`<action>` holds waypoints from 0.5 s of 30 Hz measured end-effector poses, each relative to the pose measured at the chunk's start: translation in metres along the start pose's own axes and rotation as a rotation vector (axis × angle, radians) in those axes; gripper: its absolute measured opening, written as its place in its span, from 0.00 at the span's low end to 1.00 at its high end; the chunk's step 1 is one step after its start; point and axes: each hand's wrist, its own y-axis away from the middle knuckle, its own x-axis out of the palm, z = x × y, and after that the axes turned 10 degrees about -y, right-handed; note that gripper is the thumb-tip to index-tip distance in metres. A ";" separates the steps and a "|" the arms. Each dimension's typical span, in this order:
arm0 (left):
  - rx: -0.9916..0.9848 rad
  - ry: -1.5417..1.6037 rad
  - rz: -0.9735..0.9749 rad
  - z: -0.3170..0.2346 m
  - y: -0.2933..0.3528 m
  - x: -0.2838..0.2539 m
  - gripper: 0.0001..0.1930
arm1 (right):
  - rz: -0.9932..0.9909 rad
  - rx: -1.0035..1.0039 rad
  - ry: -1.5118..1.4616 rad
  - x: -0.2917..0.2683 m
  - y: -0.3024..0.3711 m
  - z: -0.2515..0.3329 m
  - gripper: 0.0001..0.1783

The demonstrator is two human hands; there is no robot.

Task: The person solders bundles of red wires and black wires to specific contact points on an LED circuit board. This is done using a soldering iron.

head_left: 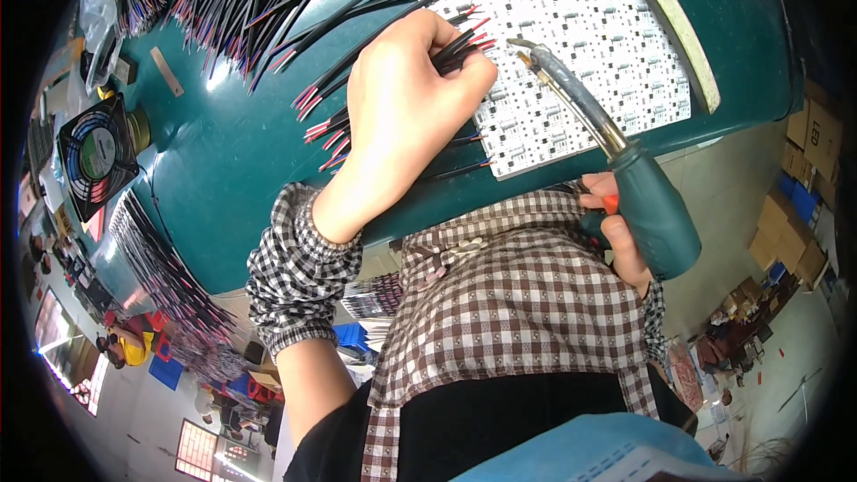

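My left hand [393,107] is closed, thumb and fingers pinching black cables [461,46] with red wire ends at the left edge of a white circuit board panel [616,62]. More cables lie under and beside that hand, several with their tips on the panel's edge. My right hand [625,241] grips a soldering gun [659,210] with a dark green handle and a red trigger; part of that hand is hidden behind the handle. The gun's metal tip [522,43] hangs over the panel, a little right of the pinched cables. Whether it touches the panel I cannot tell.
A large pile of black cables [254,0] covers the back left of the green table [241,134]. A small fan [96,156] stands at the left, near another cable bundle [161,259]. A pale curved strip [683,27] borders the panel's right. Cardboard boxes [808,138] stand farther right.
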 end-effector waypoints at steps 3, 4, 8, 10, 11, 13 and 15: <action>-0.016 0.000 0.014 -0.001 0.000 -0.002 0.10 | -0.061 0.037 -0.100 0.006 0.000 0.002 0.33; -0.008 -0.004 0.005 -0.001 0.000 -0.003 0.10 | -0.060 0.036 -0.100 0.006 0.001 0.003 0.33; -0.012 0.042 -0.003 -0.001 0.001 -0.004 0.10 | -0.010 0.003 -0.057 -0.004 0.007 -0.007 0.34; 0.003 0.044 -0.026 -0.002 0.002 -0.002 0.10 | 0.023 -0.041 -0.036 -0.008 0.006 -0.006 0.33; 0.017 0.046 -0.049 -0.002 0.002 -0.002 0.09 | 0.080 -0.062 0.074 -0.010 0.002 -0.001 0.33; 0.017 0.053 -0.047 -0.003 0.001 -0.001 0.09 | 0.137 -0.083 0.181 -0.008 -0.002 0.005 0.32; 0.017 0.063 -0.045 -0.002 0.000 0.001 0.09 | -0.037 0.039 -0.052 0.004 -0.005 0.009 0.31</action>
